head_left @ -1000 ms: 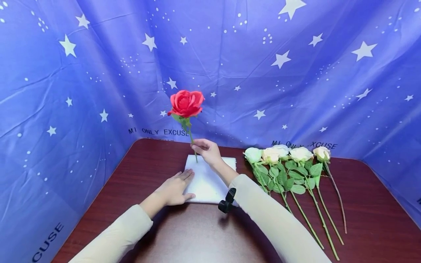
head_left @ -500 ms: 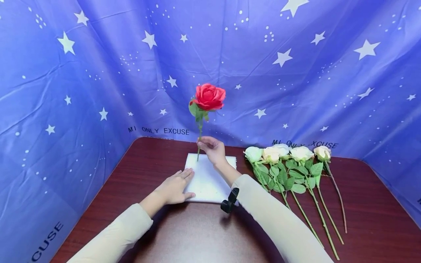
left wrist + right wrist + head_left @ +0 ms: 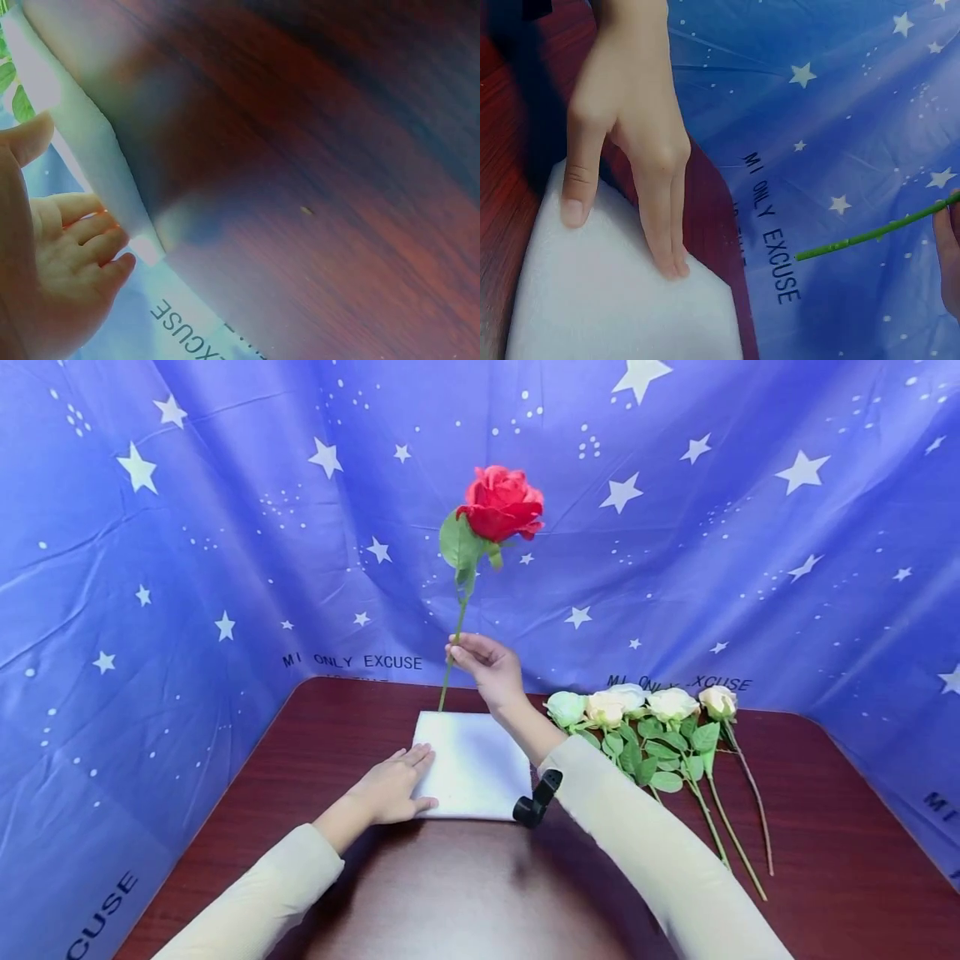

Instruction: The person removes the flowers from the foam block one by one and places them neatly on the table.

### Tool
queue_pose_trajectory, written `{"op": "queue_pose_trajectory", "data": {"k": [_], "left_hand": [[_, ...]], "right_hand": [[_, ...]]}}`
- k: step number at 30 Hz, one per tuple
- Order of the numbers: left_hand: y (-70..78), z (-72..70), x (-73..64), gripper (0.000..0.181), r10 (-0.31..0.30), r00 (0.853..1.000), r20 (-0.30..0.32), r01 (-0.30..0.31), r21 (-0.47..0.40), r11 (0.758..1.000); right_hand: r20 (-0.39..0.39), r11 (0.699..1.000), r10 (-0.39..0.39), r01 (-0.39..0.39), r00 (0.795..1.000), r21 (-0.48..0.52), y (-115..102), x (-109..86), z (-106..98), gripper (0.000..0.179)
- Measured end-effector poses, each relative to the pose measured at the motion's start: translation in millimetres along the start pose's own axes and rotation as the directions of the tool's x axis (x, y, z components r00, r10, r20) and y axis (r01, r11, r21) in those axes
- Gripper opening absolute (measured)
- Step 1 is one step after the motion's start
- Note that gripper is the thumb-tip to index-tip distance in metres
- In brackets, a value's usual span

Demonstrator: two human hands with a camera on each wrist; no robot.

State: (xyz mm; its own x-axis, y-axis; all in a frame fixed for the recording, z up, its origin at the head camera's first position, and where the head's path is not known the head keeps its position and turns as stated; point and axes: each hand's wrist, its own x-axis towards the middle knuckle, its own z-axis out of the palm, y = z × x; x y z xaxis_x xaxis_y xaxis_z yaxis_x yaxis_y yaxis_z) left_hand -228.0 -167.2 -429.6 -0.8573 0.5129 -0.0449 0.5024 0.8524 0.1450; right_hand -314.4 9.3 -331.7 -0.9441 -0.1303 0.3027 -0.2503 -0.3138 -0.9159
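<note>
In the head view, my right hand [image 3: 491, 672] pinches the green stem [image 3: 453, 662] of a red rose [image 3: 504, 503], bloom upward and slightly tilted right. The stem's lower end shows free of the white foam block [image 3: 480, 768] in the right wrist view, where only the fingertips [image 3: 949, 247] of that hand appear. My left hand [image 3: 392, 787] rests with straight fingers on the block's left side. The right wrist view also shows the left hand [image 3: 634, 127], its thumb and fingers touching the block [image 3: 630, 292].
Several pale roses [image 3: 671, 703] with green leaves lie on the dark red wooden table [image 3: 840, 852] at the right. A blue curtain [image 3: 285, 543] with white stars hangs behind and beside the table. A black wrist camera [image 3: 537, 799] sits by the block's right edge.
My right hand has risen with the red rose. The bloom has moved up and right, and the stem's lower end has come up off the foam block. My left hand stays on the block.
</note>
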Motion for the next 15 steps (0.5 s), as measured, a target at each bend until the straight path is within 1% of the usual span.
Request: {"op": "queue_pose_trajectory", "data": {"k": [6,11,15], "left_hand": [[1.5,0.7,0.2,0.074,-0.006,1.000,0.000,0.006,-0.024,1.000],[1.9,2.8,0.0,0.075,-0.007,1.000,0.001,0.007,-0.025,1.000],[1.6,2.8,-1.6,0.075,-0.007,1.000,-0.010,0.007,-0.024,1.000]], "right_hand": [[-0.001,0.999,-0.005,0.005,1.000,-0.042,-20,-14.8,-21,0.030],[-0.028,0.998,-0.015,0.013,1.000,-0.064,-30,-25.9,-45,0.030],[-0.038,0.993,-0.024,0.019,0.999,-0.114,-36,-37.2,-65,0.032]]}}
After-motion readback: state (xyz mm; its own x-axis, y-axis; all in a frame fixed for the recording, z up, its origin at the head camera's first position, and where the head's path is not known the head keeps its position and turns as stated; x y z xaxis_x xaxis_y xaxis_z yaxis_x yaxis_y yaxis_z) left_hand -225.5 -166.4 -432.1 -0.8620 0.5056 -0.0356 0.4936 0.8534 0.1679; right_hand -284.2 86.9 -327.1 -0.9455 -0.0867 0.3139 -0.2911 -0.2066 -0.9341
